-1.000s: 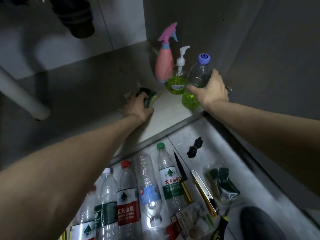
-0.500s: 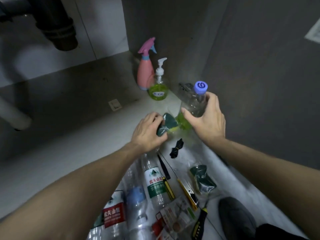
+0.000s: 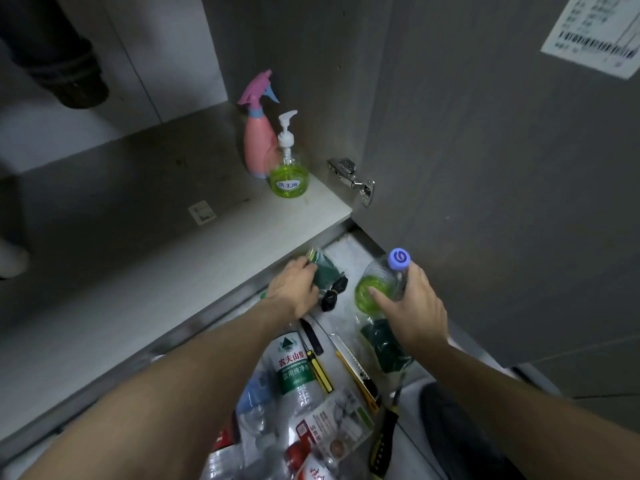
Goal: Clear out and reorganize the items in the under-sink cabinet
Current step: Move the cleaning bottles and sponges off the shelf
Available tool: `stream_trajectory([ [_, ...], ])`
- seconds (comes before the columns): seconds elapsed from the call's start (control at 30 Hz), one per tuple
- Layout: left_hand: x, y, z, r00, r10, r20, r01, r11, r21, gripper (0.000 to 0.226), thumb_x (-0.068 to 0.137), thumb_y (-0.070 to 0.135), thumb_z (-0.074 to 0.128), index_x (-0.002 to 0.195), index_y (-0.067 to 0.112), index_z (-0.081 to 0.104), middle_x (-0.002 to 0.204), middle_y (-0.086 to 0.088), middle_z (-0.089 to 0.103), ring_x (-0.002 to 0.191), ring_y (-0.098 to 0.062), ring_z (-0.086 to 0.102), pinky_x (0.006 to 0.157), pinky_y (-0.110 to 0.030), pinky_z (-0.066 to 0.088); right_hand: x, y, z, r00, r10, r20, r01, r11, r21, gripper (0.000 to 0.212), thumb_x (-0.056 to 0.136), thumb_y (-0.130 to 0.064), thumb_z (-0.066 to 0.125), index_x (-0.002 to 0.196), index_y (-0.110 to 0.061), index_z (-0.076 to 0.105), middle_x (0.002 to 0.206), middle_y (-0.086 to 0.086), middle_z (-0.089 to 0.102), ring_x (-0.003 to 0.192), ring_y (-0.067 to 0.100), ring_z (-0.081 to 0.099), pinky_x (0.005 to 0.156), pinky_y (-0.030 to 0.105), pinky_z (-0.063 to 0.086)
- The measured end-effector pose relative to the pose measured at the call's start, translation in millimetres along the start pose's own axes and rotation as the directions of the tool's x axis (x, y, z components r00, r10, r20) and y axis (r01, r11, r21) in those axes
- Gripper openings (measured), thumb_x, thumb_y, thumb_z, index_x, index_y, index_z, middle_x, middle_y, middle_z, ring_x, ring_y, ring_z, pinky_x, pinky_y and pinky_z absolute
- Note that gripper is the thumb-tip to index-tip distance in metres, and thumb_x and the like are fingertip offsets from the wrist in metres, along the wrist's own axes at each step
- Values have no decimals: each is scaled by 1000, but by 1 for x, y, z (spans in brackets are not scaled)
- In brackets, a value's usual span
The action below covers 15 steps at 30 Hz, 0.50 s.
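Your left hand [image 3: 294, 289] grips a bagged green sponge [image 3: 323, 268] at mid-frame, just past the front edge of the pale cabinet shelf [image 3: 173, 271]. Your right hand [image 3: 412, 306] holds a clear bottle [image 3: 377, 282] of green liquid, blue cap up, over the grey floor [image 3: 349, 251]. On the shelf, upper centre, a pink spray bottle [image 3: 258, 140] and a green pump bottle [image 3: 289, 174] stand touching, it seems. Water bottles [image 3: 294, 368], utility knives [image 3: 353, 372] and another bagged sponge [image 3: 382, 344] lie on the floor below. The grey cabinet door [image 3: 502, 168] fills the right.
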<state>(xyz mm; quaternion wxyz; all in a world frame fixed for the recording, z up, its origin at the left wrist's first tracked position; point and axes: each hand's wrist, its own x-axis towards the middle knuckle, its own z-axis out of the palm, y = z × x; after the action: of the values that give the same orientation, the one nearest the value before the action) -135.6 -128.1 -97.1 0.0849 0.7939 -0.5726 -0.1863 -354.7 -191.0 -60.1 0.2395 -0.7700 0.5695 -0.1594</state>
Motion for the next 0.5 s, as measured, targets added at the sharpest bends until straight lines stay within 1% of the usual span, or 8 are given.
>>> stream_trajectory([
  [0.07,0,-3,-12,997,40,-66,-40,999,8,28,96,25,50,123,19,57,113,3,52,106,-17,51,90,-34,51,4,-1,11,997,52,50,-52,999,-15,65,81,-55,74,132,-27,46,125,-5,59,105,23,65,79,33,45],
  [0.13,0,-7,-27,992,51,-118,-48,999,25,20,97,27,46,111,21,59,105,4,54,94,-16,54,75,-30,50,8,-5,16,995,76,71,-72,996,-48,68,81,-51,75,136,-23,46,130,-1,58,110,26,64,83,36,47],
  [0.2,-1,-12,-41,989,35,-142,-31,999,30,15,97,27,45,102,23,59,99,5,57,81,-12,55,60,-23,40,11,-9,17,990,92,104,-85,994,-68,72,81,-50,76,138,-19,44,130,2,57,110,27,63,80,35,44],
  [0.3,-2,-18,-61,986,-29,-167,31,999,8,18,96,28,44,100,26,61,94,5,64,75,-10,56,54,-23,36,12,-15,11,965,223,138,-222,975,-24,81,79,-50,79,139,-11,42,127,9,56,109,32,62,78,36,44],
  [0.37,0,-18,-75,975,-88,-202,84,996,-28,22,95,32,43,102,29,64,94,6,68,76,-12,58,54,-26,38,6,-15,5,899,390,200,-399,917,5,74,77,-49,81,128,-8,46,109,10,59,96,29,62,76,37,49],
  [0.43,2,-17,-89,965,-151,-214,129,985,-112,26,93,33,44,109,29,64,100,3,71,87,-21,62,67,-33,50,-7,-12,5,774,505,381,-566,822,63,61,75,-39,85,113,-4,52,101,12,64,91,29,65,78,41,57],
  [0.47,5,-17,-97,963,-179,-202,150,977,-151,29,94,33,45,117,30,63,105,1,71,94,-25,63,77,-38,54,-16,-15,7,709,493,504,-614,783,97,50,75,-30,86,105,-2,57,96,15,67,86,30,67,76,41,59],
  [0.5,7,-20,-106,962,-201,-184,171,971,-167,35,94,34,46,127,31,59,111,-1,71,101,-28,63,84,-41,54,-25,-23,8,671,438,598,-610,784,111,35,76,-22,84,94,-2,62,86,16,70,75,28,68,69,38,58],
])
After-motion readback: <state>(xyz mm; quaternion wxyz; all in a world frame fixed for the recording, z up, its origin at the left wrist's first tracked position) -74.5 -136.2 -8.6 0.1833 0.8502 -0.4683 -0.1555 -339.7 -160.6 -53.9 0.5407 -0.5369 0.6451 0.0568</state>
